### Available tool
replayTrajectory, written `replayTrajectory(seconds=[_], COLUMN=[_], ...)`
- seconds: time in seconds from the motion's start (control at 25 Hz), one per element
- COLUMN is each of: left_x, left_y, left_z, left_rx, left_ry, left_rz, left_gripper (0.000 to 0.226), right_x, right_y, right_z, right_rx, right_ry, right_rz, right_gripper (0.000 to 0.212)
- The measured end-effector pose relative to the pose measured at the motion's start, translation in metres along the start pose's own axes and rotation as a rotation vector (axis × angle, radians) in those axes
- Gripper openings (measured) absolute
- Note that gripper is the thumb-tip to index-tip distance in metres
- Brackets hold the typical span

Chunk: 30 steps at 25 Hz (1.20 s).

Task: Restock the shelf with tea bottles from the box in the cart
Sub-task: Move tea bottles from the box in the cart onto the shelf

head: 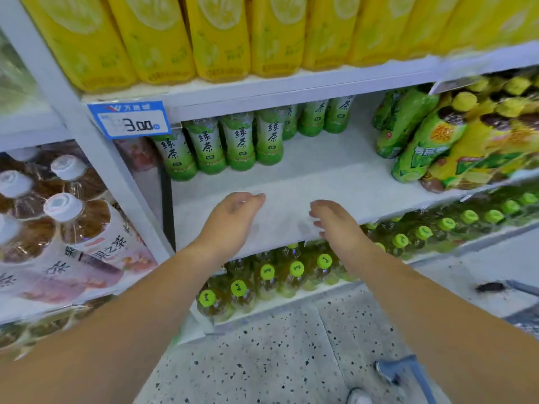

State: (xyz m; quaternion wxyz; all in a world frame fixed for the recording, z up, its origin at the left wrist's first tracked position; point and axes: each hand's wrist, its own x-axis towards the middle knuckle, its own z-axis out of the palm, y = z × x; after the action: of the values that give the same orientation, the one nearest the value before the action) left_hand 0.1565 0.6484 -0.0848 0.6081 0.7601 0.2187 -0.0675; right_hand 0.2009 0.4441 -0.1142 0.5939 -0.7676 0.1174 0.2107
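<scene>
Tea bottles, white shelf, perhaps terrazzo floor

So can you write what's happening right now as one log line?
left hand: empty, open | right hand: empty, open | both over bare front of shelf | green tea bottles: at back

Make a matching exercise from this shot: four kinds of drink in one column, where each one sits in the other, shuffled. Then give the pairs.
Column one:
1. yellow lemon-label bottles
2. green tea bottles
3. green-capped bottles
4. white-capped brown tea bottles

Column two:
A. shelf beneath the middle one
B. separate unit at far left
C. top shelf
D. back of the middle shelf

Pairs: 1-C, 2-D, 3-A, 4-B
</scene>
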Motion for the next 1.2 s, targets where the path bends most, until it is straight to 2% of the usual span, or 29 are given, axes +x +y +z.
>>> replayTrajectory(seconds=[0.08,0.16,0.36,0.6,1.0,1.2], left_x=[-0.028,-0.057,-0.139,-0.216,-0.307,-0.339], left_y=[0.005,0.01,0.023,0.064,0.153,0.169], left_z=[0.01,0.021,0.054,0.114,0.298,0.4], left_rx=[0.003,0.012,0.026,0.105,0.226,0.256], left_ry=[-0.042,-0.081,-0.227,-0.352,-0.49,-0.58], left_rz=[-0.024,-0.051,-0.134,-0.076,0.091,0.1], left_gripper=[0.062,0.067,0.043,0.027,0.042,0.047], right_x=[-0.037,-0.072,-0.171,-0.265,-0.353,-0.371], right_y=[0.009,0.015,0.029,0.034,0.068,0.111], right_z=[-0.017,-0.034,-0.098,-0.18,-0.355,-0.447], right_rx=[-0.046,-0.094,-0.049,0.021,0.129,0.194], right_ry=[-0.004,0.005,0.119,0.303,0.539,0.535], right_rz=[0.017,0.0,0.099,0.187,0.141,0.171], right_gripper=[0.049,0.048,0.057,0.06,0.053,0.056])
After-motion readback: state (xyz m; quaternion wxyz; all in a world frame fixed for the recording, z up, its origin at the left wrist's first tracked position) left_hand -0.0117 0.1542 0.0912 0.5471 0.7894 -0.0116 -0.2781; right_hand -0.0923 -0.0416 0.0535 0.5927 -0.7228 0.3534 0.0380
